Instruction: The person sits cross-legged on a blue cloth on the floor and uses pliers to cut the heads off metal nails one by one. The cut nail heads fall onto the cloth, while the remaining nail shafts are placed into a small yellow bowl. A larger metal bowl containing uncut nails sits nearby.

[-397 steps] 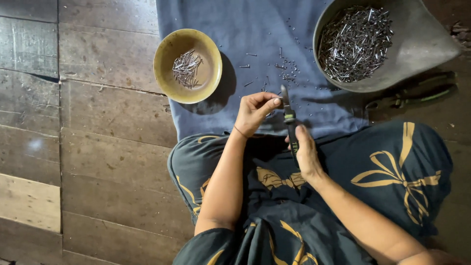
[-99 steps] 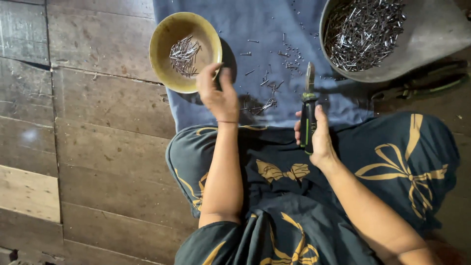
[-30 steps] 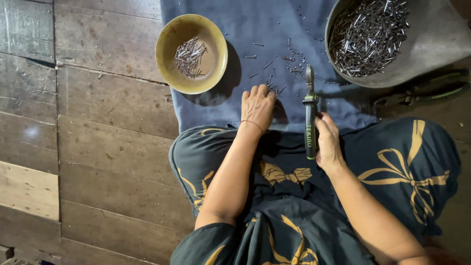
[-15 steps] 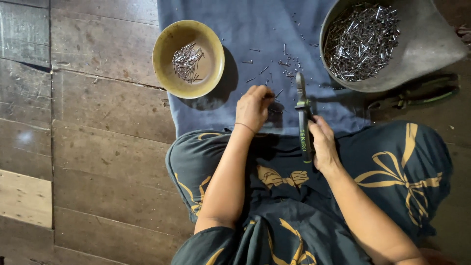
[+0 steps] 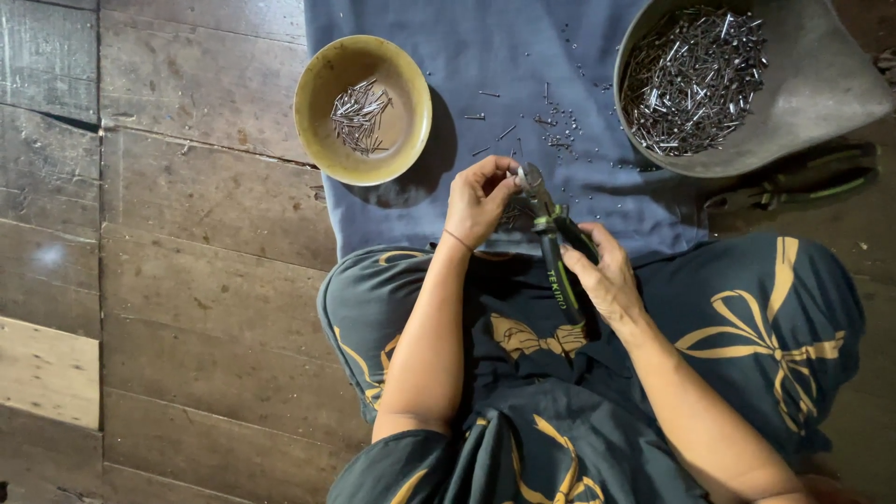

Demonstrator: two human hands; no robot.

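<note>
The left hand [image 5: 478,198] has come up off the blue cloth [image 5: 523,112] and now pinches a tiny metal piece at the pliers [image 5: 553,245]. The right hand [image 5: 607,276] squeezes the handles. The piece looks ready to cut.

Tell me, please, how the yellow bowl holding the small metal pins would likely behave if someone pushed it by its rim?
The yellow bowl looks round-bottomed and shallow, so it may rock or tip. It sits half on the blue cloth, half on wooden boards, so it might drag unevenly. The loose pins would probably slide and shift.
</note>
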